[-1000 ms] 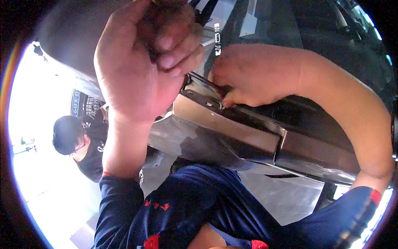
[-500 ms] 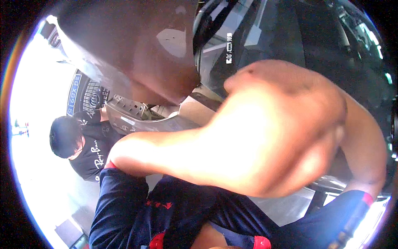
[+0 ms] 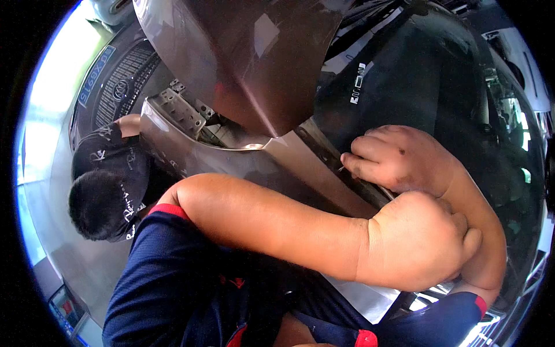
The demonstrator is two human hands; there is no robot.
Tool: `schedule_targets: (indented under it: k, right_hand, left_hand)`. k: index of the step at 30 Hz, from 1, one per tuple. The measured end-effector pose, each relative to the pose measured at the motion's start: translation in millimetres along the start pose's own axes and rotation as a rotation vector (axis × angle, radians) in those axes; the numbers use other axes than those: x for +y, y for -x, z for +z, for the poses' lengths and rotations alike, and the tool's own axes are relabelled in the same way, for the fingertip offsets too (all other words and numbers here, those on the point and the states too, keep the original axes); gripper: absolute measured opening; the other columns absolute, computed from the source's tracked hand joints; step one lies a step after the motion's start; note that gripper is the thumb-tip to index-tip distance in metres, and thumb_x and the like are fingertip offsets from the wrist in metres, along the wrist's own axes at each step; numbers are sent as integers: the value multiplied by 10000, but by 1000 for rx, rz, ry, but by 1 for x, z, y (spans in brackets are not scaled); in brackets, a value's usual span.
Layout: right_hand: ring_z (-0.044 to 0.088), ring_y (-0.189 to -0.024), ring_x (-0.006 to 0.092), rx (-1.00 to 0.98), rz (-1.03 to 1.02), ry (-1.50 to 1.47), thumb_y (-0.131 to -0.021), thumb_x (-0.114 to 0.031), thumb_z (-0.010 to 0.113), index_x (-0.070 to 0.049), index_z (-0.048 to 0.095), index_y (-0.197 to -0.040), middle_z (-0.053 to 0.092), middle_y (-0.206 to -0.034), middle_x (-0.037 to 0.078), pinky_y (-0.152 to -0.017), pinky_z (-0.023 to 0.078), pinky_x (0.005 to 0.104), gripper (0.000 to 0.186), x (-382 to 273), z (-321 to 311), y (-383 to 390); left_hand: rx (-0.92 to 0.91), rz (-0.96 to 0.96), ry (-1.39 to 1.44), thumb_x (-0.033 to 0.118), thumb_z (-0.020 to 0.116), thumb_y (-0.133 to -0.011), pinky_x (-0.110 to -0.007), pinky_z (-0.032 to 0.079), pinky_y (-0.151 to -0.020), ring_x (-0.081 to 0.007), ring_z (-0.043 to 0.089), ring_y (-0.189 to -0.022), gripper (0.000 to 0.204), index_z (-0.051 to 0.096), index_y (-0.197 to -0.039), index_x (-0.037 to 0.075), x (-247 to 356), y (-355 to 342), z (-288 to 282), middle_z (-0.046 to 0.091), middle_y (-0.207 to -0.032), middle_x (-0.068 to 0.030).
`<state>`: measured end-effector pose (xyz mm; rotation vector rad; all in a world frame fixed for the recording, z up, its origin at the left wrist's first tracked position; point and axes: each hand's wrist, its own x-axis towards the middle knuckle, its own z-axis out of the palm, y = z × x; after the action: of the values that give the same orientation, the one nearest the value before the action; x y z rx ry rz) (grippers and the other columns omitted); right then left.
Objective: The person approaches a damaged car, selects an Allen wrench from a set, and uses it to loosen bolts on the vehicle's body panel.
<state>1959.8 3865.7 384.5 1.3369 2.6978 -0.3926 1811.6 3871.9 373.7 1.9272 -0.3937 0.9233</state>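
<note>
My left arm reaches across from the left, and my left hand (image 3: 413, 243) is closed in a fist near my right forearm. What it holds, if anything, is hidden. My right hand (image 3: 399, 159) is curled, its fingertips together beside the seam between the brown car body panel (image 3: 324, 179) and the dark surface to its right. A thin, small bit shows at those fingertips, too small to name. Above hangs a glossy brown panel (image 3: 272, 75) that looks like a raised hood. The brown fender (image 3: 202, 165) curves below it.
A co-worker in a black cap (image 3: 98, 205) and black shirt bends at the left, an arm reaching to the fender's front end. Beyond stands another car with a grille (image 3: 124, 87) and blue plate (image 3: 95, 75). Metal brackets (image 3: 182, 110) show inside the fender. Dark glass lies at right.
My view has shifted, so the panels sit farther right. My left hand has come lower and away from my right hand, which now shows beside the seam. The co-worker's head is bent lower.
</note>
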Motion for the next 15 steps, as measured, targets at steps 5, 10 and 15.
schedule_targets:
  k: [5, 10, 15]
  right_hand:
    - [664, -821, 283, 4, 46, -25, -825, -151, 633, -14, 694, -1071, 600, -886, 106, -731, 553, 395, 288, -1, -5, 1]
    - [679, -848, 285, 6, 93, -9, -860, -202, 589, -77, 663, -853, 610, -878, 84, -740, 576, 413, 145, -2, -5, -2]
    - [706, -941, 351, -152, 554, -243, -918, -254, 617, -47, 693, -909, 696, -994, 129, -791, 592, 451, 221, -20, -38, -2]
  left_hand:
    - [-11, -28, 158, 268, 697, -835, -469, 515, -529, -354, 680, -609, 297, 622, -873, -17, -5, -5, -9, 657, -674, -171]
    - [-10, 56, 250, 244, 693, -846, -470, 482, -472, -368, 623, -501, 245, 601, -855, 18, -8, -1, -24, 596, -585, -157]
    - [271, 338, 414, 200, 668, -852, -442, 470, -453, -335, 590, -470, 192, 579, -826, 32, -24, -12, -47, 610, -638, -136]
